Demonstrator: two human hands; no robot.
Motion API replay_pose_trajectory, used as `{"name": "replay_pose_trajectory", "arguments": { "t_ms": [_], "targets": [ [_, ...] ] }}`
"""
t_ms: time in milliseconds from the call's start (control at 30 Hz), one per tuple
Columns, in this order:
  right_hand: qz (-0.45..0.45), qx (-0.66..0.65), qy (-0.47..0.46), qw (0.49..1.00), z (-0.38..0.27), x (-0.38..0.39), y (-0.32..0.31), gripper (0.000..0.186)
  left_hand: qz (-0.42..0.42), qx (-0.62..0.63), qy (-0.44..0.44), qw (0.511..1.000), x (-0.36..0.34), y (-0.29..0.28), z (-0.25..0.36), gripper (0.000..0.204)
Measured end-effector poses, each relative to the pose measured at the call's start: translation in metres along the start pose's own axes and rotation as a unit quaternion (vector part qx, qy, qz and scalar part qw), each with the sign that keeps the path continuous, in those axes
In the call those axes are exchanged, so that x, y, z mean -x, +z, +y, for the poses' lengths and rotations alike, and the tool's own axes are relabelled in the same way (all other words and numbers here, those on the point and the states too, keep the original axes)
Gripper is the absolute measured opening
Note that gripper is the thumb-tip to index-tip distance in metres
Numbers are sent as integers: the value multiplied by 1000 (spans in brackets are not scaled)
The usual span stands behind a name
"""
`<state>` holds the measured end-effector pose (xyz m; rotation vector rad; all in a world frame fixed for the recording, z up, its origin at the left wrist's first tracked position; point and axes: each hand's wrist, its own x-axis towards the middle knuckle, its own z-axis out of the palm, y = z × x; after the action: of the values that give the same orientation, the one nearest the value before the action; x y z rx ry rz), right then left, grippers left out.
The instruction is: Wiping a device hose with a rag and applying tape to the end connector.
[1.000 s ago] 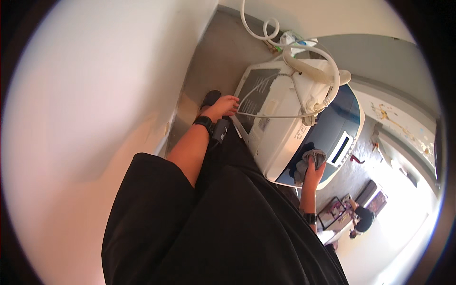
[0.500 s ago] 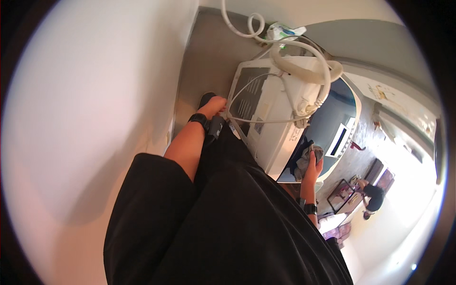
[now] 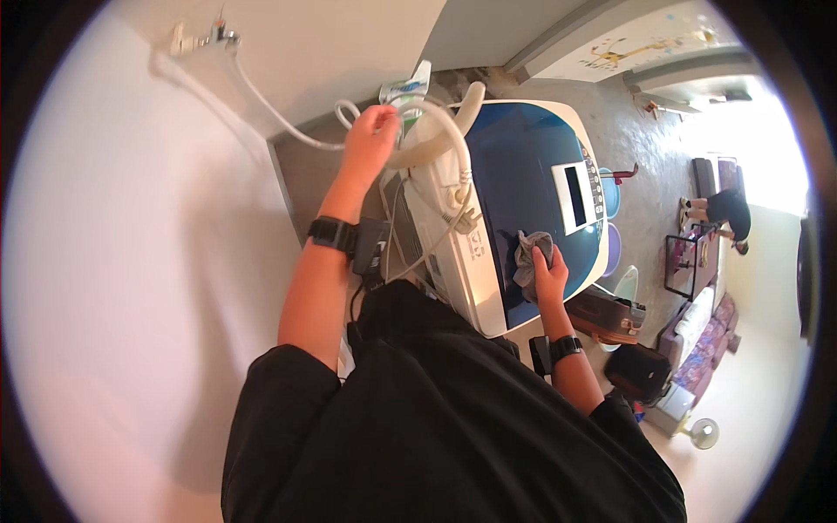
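Observation:
A white top-loading washing machine (image 3: 475,261) with a dark blue lid (image 3: 523,166) stands in front of me. My left hand (image 3: 370,139) is raised over its back corner and closed on a pale coiled hose (image 3: 445,131). My right hand (image 3: 547,277) presses a grey cloth (image 3: 527,253) onto the near edge of the blue lid. Both wrists carry black bands.
A white wall fills the left side, with a tap fitting (image 3: 205,37) and a thin white hose running down. A green and white packet (image 3: 405,87) sits behind the machine. Bags (image 3: 610,318) and a small fan (image 3: 702,431) lie on the floor at right, with another person (image 3: 724,209) farther off.
My left hand has lifted from the machine's near left side up to the hose at its back. The view has swung, showing more of the lid. The right hand stays on the cloth.

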<state>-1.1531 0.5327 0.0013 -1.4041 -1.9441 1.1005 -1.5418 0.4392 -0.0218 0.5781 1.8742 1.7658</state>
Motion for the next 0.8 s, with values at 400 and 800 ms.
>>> {"name": "replay_pose_trajectory", "arguments": {
  "t_ms": [400,800],
  "targets": [
    [53,120,-77,988,1,8,-2,21,-28,-534,157,830,-3,127,37,35],
    [-211,-61,-105,970,35,-8,-25,18,17,-591,224,775,49,171,48,22]
  ]
}}
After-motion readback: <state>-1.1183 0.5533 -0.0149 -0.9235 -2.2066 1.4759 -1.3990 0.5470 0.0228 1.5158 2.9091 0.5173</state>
